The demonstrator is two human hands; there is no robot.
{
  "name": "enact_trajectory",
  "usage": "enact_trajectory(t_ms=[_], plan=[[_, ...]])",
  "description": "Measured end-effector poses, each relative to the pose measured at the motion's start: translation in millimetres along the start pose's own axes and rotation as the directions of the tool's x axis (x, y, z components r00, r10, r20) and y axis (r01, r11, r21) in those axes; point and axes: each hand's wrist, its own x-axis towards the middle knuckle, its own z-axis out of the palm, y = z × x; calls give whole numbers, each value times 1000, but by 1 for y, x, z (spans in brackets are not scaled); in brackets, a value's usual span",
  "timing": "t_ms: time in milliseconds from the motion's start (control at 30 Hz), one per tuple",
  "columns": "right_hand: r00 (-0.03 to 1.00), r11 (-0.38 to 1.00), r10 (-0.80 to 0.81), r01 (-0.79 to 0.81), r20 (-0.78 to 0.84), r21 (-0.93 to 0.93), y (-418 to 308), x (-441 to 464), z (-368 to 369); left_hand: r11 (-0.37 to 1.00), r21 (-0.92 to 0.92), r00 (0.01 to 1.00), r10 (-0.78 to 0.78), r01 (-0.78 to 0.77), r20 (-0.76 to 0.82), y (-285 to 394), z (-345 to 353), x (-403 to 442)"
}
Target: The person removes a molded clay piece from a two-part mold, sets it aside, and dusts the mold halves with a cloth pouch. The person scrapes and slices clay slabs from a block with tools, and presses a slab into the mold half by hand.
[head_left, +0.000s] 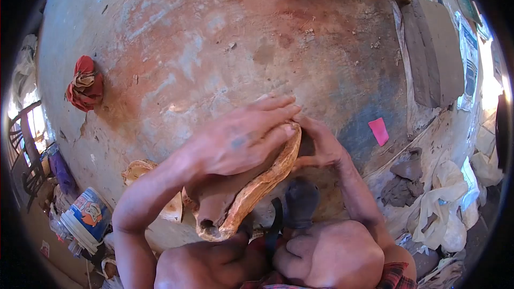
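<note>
A red bundle [85, 86] lies left, a pink scrap [379, 131] right.

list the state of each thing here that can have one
mould, tilted, held
clay, in the mould, hollow at near end
left hand, spread over the clay
right hand, curled around mould's far end
clay block, flat-sided
clay lumps, heaped
red bundle, bunched up
pink scrap, lying flat
plastic sheeting, crumpled

a clay workshop, it seems: a large grey-brown clay block [435, 51] and smaller clay lumps [402, 188] lie beside a smeared floor [182, 37], near a rough clay-filled mould [261, 190].
</note>
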Motion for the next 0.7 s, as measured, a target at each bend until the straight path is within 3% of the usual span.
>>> enact_trajectory(t_ms=[67, 167, 233, 467, 700], plan=[[998, 996, 44, -41, 34, -81, 3, 4, 2, 996, 88, 998, -2, -3, 59, -2, 6, 12], [998, 996, 23, -28, -63, -81, 0, 10, 9, 999, -34, 979, -34, 42, 201, -3, 12, 15], [997, 997, 29, -34, -77, -67, 5, 8, 12, 1000, 15, 997, -18, 17, 78, -5, 17, 11], [989, 986, -58, 37, -135, -160, 19, 6, 19, 992, 37, 981, -128, 124, 143, 7, 9, 16], [988, 987, -69, 47, -138, -156, 24, 3, 24, 993, 55, 988, -113, 108, 109, 5, 12, 13]])
